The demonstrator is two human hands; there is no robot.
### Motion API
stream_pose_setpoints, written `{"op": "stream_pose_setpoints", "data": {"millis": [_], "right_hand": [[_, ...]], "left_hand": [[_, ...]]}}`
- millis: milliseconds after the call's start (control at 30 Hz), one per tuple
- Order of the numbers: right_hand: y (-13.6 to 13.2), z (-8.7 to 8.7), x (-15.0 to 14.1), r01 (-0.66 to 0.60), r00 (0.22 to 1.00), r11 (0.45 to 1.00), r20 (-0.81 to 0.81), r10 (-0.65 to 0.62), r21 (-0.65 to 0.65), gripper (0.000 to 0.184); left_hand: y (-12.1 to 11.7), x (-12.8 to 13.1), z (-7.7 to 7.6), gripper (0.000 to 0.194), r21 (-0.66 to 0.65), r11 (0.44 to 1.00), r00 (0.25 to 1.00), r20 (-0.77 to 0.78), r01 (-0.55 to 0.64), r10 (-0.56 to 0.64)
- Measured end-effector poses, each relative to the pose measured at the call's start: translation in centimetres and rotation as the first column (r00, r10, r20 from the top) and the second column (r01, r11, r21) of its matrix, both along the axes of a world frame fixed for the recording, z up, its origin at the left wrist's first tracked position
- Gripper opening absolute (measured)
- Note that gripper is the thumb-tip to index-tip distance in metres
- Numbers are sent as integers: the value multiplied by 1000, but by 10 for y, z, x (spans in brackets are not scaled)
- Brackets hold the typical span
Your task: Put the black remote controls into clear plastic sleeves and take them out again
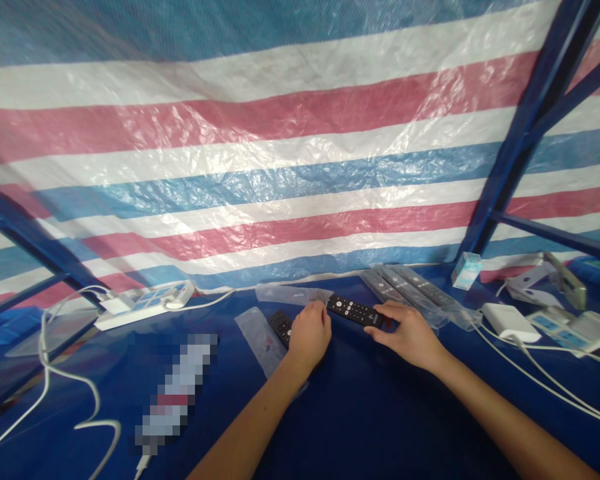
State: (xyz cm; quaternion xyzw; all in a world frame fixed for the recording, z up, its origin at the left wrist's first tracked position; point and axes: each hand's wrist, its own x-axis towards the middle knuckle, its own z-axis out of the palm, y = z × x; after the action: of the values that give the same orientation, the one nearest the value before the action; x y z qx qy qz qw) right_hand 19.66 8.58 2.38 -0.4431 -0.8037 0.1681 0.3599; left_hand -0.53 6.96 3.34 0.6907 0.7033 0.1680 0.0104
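Note:
My right hand [409,332] grips the near right end of a black remote control [354,310] between thumb and fingers, its buttons facing up. At the remote's left end my left hand [310,333] is closed, pinching a clear plastic sleeve [287,295] that stretches out to the left. How much of the remote is inside the sleeve cannot be made out. A second black remote [279,325] lies just left of my left hand, partly hidden by it, beside another clear plastic sleeve [260,343]. Several bagged remotes [405,287] lie side by side behind my right hand.
A white power strip [147,303] with cables stands at the left; another power strip [570,330] and a white adapter [510,322] are at the right. A small box [467,271] stands near the blue frame post [510,153]. A blurred-out object [177,390] lies front left. Striped sheeting hangs behind.

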Motion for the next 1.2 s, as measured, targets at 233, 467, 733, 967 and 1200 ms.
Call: {"op": "stream_pose_setpoints", "data": {"millis": [233, 467, 733, 967, 1200], "right_hand": [[2, 0, 4, -66, 995, 997, 81, 64, 26, 13], [1, -4, 1, -86, 989, 996, 121, 85, 4, 8], [-3, -14, -14, -9, 979, 998, 201, 21, -61, 15], [-2, -14, -12, 20, 964, 993, 266, 11, -114, 20], [7, -10, 4, -121, 948, 972, 268, 173, -201, 9]], "left_hand": [[12, 3, -2, 21, -3, 1000, 1000, -9, 15, -15], [21, 2, -9, 23, -77, 992, 992, -67, 99, -104], [15, 10, -12, 24, -71, 976, 974, -80, 207, -213], [-4, 19, -10, 24, -157, 987, 972, -233, -15, -22], [-5, 18, -5, 30, -211, 972, 944, -289, 102, -161]]}}
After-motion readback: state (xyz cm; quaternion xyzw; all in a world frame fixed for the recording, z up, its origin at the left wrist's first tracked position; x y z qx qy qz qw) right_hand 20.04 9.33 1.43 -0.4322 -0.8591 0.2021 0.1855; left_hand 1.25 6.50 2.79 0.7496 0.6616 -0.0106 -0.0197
